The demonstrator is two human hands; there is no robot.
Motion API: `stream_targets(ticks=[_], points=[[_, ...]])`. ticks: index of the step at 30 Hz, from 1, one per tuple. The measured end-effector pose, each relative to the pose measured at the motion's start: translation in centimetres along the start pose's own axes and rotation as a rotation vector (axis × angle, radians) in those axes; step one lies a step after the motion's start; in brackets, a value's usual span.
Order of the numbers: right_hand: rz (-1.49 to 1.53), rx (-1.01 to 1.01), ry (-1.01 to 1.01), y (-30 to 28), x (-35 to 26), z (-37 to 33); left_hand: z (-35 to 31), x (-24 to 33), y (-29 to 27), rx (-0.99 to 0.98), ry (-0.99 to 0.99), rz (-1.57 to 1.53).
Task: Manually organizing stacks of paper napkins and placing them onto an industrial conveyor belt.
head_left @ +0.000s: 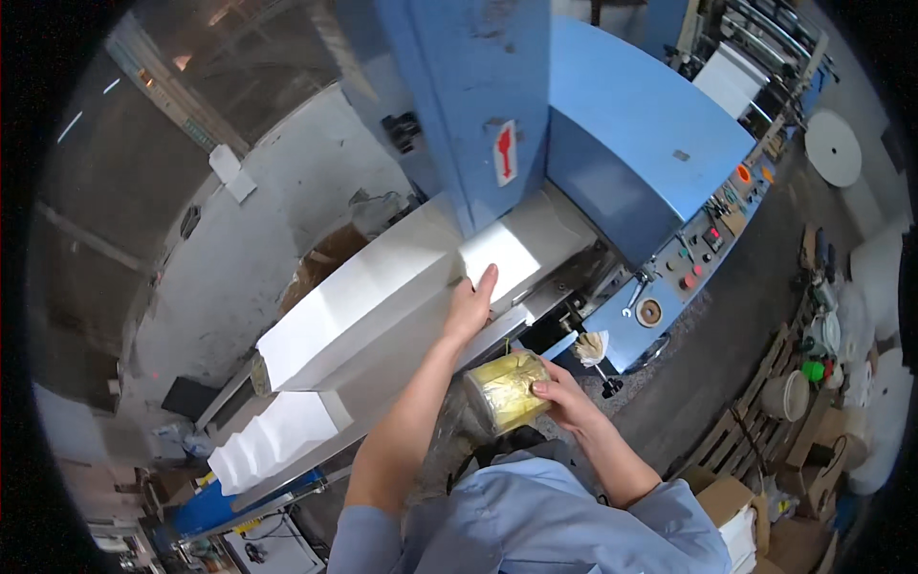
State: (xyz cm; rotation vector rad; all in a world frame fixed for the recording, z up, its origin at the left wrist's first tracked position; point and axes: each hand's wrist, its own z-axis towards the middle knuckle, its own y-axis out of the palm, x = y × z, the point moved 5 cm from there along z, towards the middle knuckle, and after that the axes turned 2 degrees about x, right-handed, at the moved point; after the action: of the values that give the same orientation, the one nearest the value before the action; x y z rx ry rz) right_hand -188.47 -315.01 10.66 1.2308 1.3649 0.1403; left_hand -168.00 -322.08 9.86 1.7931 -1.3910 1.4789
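Observation:
My left hand (469, 308) is at the end of a small stack of white paper (505, 256) on the blue machine's bed. Its thumb lies along the top, and its fingers curl at the stack's left side, partly hidden. My right hand (571, 400) grips a yellow packet (510, 390) in shiny clear wrapping, held in front of my body; the thumb presses its right side. Left of my left hand runs a long row of white paper (359, 287). A shorter, wavy white stack (273, 448) lies nearer on the same bed.
A blue upright post (478, 105) with a red arrow label rises over the bed. Right of it stands a blue machine cover (650, 124), with a button panel (690, 273), a wrench (633, 295) and a tape roll (648, 312) nearby. Wooden pallets (751, 411) lie at the right.

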Motion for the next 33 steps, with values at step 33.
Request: stream_targets(ticks=[33], points=[[-0.028,0.015,0.009,-3.8,0.8,-0.5,2.7,3.7,3.7,0.107,-0.19,0.386]])
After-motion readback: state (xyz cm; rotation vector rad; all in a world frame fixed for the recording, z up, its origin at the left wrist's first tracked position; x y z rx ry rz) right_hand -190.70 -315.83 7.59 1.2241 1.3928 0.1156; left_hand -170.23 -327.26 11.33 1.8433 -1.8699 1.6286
